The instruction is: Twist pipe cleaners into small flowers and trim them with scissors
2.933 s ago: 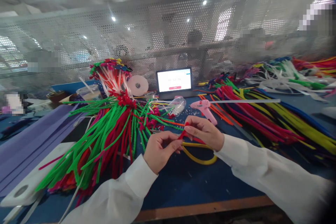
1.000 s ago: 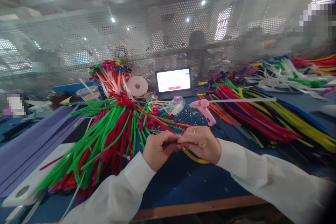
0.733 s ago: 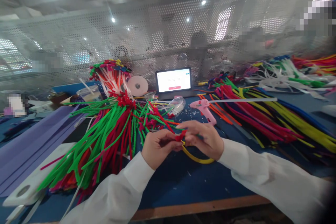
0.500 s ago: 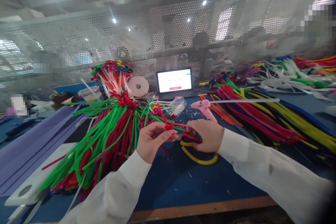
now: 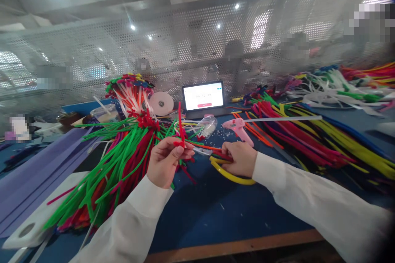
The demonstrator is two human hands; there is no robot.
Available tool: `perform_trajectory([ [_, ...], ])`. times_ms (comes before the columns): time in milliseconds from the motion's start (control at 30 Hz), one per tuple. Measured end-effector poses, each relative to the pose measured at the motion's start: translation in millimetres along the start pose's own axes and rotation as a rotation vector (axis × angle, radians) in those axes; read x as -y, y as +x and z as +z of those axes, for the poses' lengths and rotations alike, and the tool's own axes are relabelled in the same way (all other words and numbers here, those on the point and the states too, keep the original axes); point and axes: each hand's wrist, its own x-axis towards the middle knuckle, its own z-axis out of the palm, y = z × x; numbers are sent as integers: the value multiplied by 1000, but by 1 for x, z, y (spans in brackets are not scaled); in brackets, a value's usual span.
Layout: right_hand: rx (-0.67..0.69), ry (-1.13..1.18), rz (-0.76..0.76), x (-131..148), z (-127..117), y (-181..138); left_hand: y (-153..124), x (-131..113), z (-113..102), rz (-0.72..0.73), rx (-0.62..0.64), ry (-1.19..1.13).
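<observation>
My left hand (image 5: pixel 165 160) is closed in a pinch on a red pipe cleaner (image 5: pixel 180 125). One end stands up above the fingertips, and a small bent red part shows between thumb and forefinger. To its right, my right hand (image 5: pixel 240 158) is wrapped round scissors with a yellow looped handle (image 5: pixel 233 176). Their silvery blades (image 5: pixel 202 151) point at my left fingertips, apparently apart from the red piece. Red and green strands show beside the right fingers, partly hidden. An orange strand (image 5: pixel 205 146) runs between the hands; whether either holds it is unclear.
A large bundle of green and red pipe cleaners (image 5: pixel 123 160) lies left. More pipe cleaners (image 5: pixel 296 139) spread right. Behind my hands are a pink glue gun (image 5: pixel 243 131), a clear plastic bottle (image 5: pixel 208 125), a tablet (image 5: pixel 203 96) and a white ribbon roll (image 5: pixel 162 104). The table's wooden edge (image 5: pixel 234 248) is nearest.
My left hand has moved left, away from the right hand, and the red pipe cleaner now stands more upright. The scissors' blades show more clearly. The view has shifted slightly.
</observation>
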Motion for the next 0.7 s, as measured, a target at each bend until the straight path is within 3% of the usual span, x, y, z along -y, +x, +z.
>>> perform_trajectory([
  [33, -11, 150, 14, -3, -1, 3, 1, -2, -1, 31, 8, -20],
  [100, 199, 586, 33, -8, -3, 7, 4, -6, -4, 88, 17, -59],
  [167, 242, 710, 46, -8, -4, 9, 6, -9, -5, 110, 9, -99],
  [267, 162, 879, 92, -1, -2, 4, 9, -12, -7, 74, -21, -169],
  [433, 232, 1142, -50, 14, -1, -10, 11, -12, -10, 15, -9, -263],
  [533, 236, 1198, -114, 18, -4, -16, 11, -12, -10, 1, -2, -272],
  [700, 276, 1049, -235, 21, -7, -23, 11, -13, -9, 25, -6, -238],
])
